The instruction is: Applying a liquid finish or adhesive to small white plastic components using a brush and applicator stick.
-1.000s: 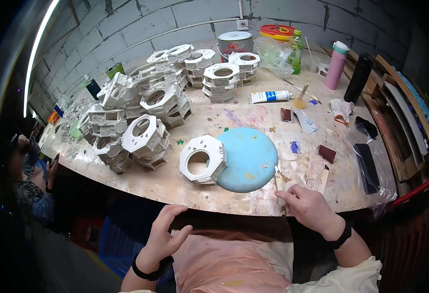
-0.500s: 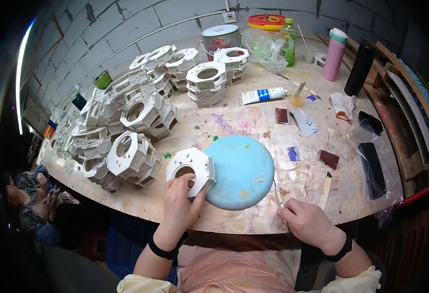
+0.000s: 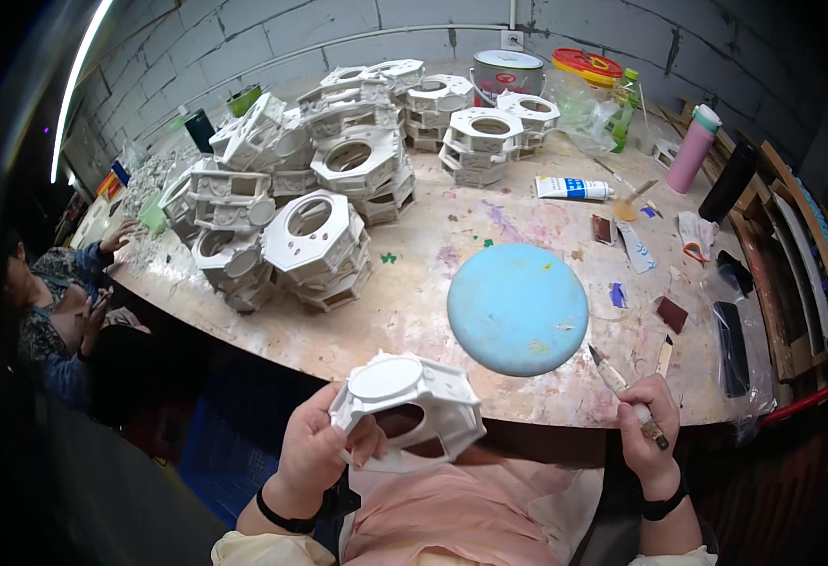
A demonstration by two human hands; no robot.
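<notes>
My left hand (image 3: pixel 308 441) grips a white octagonal casting (image 3: pixel 390 379) by its side, tilted up over the table's front edge. A round raised disc faces upward on it, and a large opening shows below. My right hand (image 3: pixel 652 429) is closed around a slim, pale-handled tool (image 3: pixel 612 374) with a dark pointed tip, which slants away to the far left. Between and beyond my hands lies a light-blue round pad (image 3: pixel 518 311) on the table, with nothing resting on it.
Stacked white octagonal castings (image 3: pixel 348 156) crowd the left. A paint tube (image 3: pixel 572 188), sandpaper pieces (image 3: pixel 670 314) and another slim tool (image 3: pixel 665 353) lie right. A bucket (image 3: pixel 508 80), green bottle (image 3: pixel 624 108) and pink flask (image 3: pixel 692 156) stand behind. Another person (image 3: pixel 65 302) sits far left.
The casting has been lifted off the table beside the blue pad, brought nearer me and turned over to another side. My right hand has raised the tool off the tabletop.
</notes>
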